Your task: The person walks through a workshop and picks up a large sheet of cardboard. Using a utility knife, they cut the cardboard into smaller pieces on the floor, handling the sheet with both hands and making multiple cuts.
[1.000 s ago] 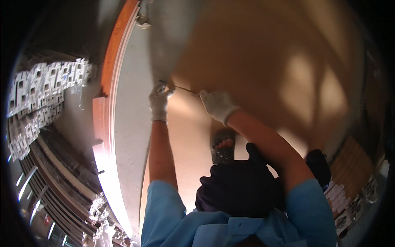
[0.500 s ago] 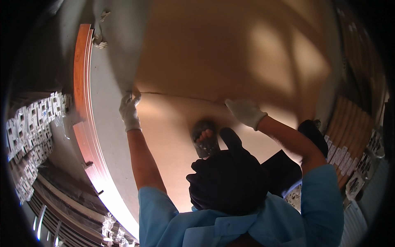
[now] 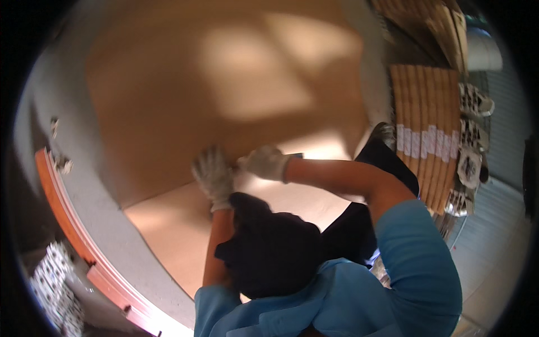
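A large brown cardboard sheet [image 3: 151, 123] lies on the floor, with a dark crosswise line [image 3: 160, 195] between its darker far part and lighter near part. I cannot tell whether that line is a crease or a cut. My left hand [image 3: 213, 173], in a whitish glove, rests on the sheet by this line, fingers spread. Just right of it, my gloved right hand [image 3: 266, 163] is closed round a slim dark tool [image 3: 295, 155], whose end sticks out past the wrist side. Its front end is blurred and mostly hidden by the fingers.
A long reddish-brown strip [image 3: 67, 222] lies along the left, beside wrapped white-and-dark profiles [image 3: 53, 281]. On the right are long brown cartons [image 3: 424, 106] in a row. My dark-clad leg [image 3: 387, 168] reaches over the sheet's right side.
My left hand has left the sheet's left edge and come in beside my right hand, fingers now spread. The view has swung right. The slim dark tool now shows at my right hand.
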`<state>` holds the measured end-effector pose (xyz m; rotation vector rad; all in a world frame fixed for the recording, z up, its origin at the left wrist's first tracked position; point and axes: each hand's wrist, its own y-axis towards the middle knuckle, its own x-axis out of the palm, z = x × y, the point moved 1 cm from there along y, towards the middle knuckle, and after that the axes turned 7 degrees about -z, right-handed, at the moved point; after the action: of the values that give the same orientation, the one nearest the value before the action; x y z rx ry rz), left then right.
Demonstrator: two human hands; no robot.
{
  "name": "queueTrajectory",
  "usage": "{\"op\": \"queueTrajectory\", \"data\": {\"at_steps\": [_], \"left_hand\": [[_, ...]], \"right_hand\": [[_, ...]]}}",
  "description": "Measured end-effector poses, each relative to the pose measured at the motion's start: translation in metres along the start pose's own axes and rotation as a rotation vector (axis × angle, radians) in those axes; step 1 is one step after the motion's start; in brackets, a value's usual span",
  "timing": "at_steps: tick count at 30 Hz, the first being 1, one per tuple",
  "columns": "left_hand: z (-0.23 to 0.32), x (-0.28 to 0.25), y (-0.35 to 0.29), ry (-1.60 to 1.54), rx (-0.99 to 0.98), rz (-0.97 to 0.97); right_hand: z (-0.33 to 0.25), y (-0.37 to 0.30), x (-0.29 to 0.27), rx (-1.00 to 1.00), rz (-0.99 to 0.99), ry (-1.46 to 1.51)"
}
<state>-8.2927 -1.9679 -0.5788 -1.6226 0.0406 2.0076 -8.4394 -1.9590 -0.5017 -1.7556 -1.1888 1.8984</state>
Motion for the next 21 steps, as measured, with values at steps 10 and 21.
{"op": "queueTrajectory", "data": {"at_steps": [10, 21], "left_hand": [[0.011, -0.015, 0.003, 0.031, 0.231, 0.347], [0.012, -0.008, 0.003, 0.163, 0.282, 0.304]], "right_hand": [[0.111, -0.068, 0.035, -0.063, -0.136, 0.234], [0.316, -0.243, 0.174, 0.205, -0.436, 0.134]]}}
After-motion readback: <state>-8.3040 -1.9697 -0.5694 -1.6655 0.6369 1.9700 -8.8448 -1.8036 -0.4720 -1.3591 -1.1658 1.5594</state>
